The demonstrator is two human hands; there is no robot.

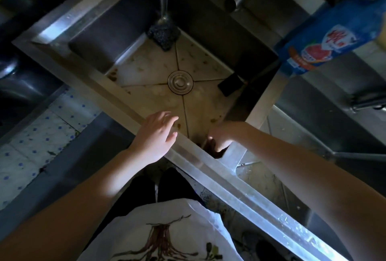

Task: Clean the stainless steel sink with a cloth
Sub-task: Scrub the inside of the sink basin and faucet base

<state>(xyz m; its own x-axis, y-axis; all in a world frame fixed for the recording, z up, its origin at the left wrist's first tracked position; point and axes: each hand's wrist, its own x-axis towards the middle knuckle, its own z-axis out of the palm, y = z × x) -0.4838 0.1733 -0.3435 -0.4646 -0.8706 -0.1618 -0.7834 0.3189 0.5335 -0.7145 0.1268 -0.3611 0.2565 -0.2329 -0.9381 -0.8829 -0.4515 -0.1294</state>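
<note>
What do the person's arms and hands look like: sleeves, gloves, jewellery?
Left hand and right hand are ungloved, no rings visible. Both forearms are uncovered, with no sleeve or watch in view. The white top carries a brown branching print.

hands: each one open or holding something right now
Left hand: open, fingers relaxed on the stainless steel sink's front rim.
Right hand: cannot tell, fingers hidden in the near corner.

Stainless steel sink [83,81]: square basin, floor creased diagonally toward central round drain cover [180,82]. Brown stains [112,75] scattered over floor, thickest in left corner. Wire scrubber [164,35] on long handle in far corner. Dark rectangular block [230,84] in right corner.
</note>
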